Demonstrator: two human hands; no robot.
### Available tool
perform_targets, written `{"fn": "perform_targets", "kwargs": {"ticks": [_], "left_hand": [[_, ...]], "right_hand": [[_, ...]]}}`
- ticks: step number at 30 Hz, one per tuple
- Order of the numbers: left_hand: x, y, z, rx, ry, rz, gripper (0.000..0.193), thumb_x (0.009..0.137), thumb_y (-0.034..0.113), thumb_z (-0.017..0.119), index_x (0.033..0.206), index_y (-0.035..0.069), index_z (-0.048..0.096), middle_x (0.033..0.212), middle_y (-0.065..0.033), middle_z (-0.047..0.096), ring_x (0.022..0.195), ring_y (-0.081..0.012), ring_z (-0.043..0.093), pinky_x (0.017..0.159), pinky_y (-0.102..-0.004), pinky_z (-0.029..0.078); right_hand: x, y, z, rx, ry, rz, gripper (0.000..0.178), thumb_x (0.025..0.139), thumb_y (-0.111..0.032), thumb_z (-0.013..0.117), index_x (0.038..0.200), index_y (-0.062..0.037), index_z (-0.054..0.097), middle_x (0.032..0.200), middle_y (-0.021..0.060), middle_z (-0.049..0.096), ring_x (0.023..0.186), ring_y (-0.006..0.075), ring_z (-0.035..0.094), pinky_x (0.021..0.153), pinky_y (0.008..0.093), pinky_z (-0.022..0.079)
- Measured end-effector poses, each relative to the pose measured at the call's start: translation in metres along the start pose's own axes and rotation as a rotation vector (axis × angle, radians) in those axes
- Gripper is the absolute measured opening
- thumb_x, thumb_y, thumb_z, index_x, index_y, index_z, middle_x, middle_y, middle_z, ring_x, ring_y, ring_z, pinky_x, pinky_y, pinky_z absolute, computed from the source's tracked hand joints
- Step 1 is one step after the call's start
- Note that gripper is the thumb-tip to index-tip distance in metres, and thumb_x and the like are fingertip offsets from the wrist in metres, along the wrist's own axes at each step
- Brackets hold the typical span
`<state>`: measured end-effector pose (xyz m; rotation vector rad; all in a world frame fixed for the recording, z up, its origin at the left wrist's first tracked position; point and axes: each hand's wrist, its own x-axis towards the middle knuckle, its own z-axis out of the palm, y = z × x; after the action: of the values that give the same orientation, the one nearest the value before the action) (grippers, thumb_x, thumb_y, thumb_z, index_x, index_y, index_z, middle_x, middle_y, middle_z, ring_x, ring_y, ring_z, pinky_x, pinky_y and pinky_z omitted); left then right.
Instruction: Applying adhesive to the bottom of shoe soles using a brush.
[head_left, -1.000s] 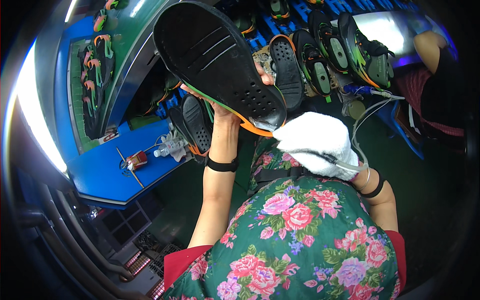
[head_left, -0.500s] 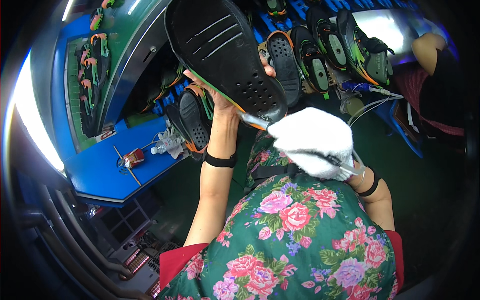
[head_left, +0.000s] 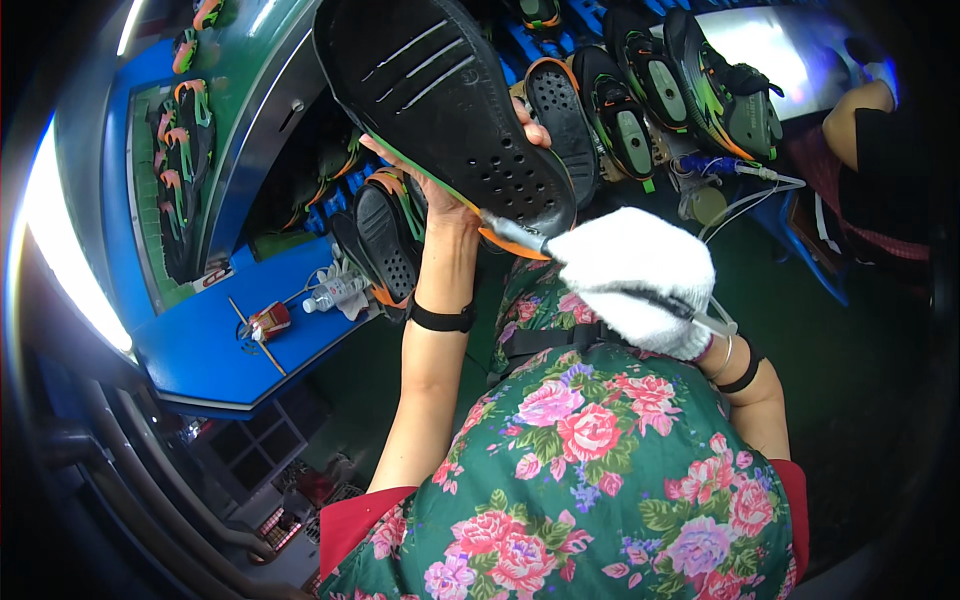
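Observation:
A black shoe sole (head_left: pixel 430 90), with grooves at its far end and a cluster of round holes toward its near end, is held up in my bare left hand (head_left: pixel 442 196). Its rim is orange and green. My left fingers wrap around its sides. In a white fabric glove, my right hand (head_left: pixel 635 280) is closed around a thin brush (head_left: pixel 522 237) with a metal collar. The brush tip touches the sole's near rim. The brush's tail sticks out behind the glove near my right wrist.
Black shoes (head_left: pixel 722 90) and soles (head_left: pixel 382 235) stand along a blue conveyor. At left is a blue table (head_left: pixel 205 345) with a plastic bottle (head_left: pixel 337 293) and a small red box (head_left: pixel 268 320). Another person's arm (head_left: pixel 858 125) shows at right, near white cords (head_left: pixel 770 177).
The brush tip has moved slightly up and left along the sole's near rim, and my gloved hand has shifted a little. The sole has moved slightly left.

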<state>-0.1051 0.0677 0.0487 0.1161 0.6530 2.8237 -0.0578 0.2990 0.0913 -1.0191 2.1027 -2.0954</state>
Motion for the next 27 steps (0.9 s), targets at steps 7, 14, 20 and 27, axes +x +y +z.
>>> {"fn": "perform_targets", "kwargs": {"ticks": [7,14,20,27], "left_hand": [[0.001,0.002,0.003,0.005,-0.027,-0.044,0.130,0.057,0.107,0.043,0.124,-0.004,0.060,0.106,-0.0179,0.065,0.097,-0.0311,0.067,0.093,-0.0478,0.053],[0.002,0.005,-0.011,0.081,-0.084,-0.156,0.132,0.063,0.104,0.042,0.143,0.000,0.050,0.120,-0.0255,0.064,0.100,-0.0372,0.070,0.091,-0.0506,0.057],[0.004,0.013,-0.021,0.123,0.049,-0.242,0.129,0.069,0.099,0.045,0.151,0.000,0.042,0.126,-0.0317,0.063,0.099,-0.0431,0.072,0.083,-0.0542,0.063],[0.001,0.017,-0.024,0.083,-0.069,-0.417,0.120,0.076,0.093,0.044,0.149,-0.002,0.044,0.122,-0.0362,0.063,0.097,-0.0449,0.073,0.081,-0.0529,0.064]], "right_hand": [[-0.004,0.008,-0.003,-0.041,-0.027,-0.039,0.031,0.076,0.002,0.077,0.105,-0.0062,0.078,0.104,0.0113,0.077,0.091,0.0268,0.074,0.080,0.0357,0.059],[-0.004,0.026,-0.005,0.343,-0.095,0.073,0.021,0.075,-0.001,0.081,0.096,-0.0037,0.078,0.098,0.0134,0.077,0.086,0.0288,0.075,0.075,0.0341,0.059],[-0.006,0.026,0.004,-0.093,-0.229,-0.232,0.028,0.078,-0.003,0.078,0.106,-0.0100,0.078,0.106,0.0073,0.077,0.095,0.0258,0.074,0.081,0.0355,0.060],[0.001,0.036,-0.006,0.207,-0.353,-0.187,0.031,0.084,-0.006,0.076,0.115,-0.0053,0.075,0.107,0.0109,0.076,0.092,0.0277,0.074,0.081,0.0355,0.060]]}}
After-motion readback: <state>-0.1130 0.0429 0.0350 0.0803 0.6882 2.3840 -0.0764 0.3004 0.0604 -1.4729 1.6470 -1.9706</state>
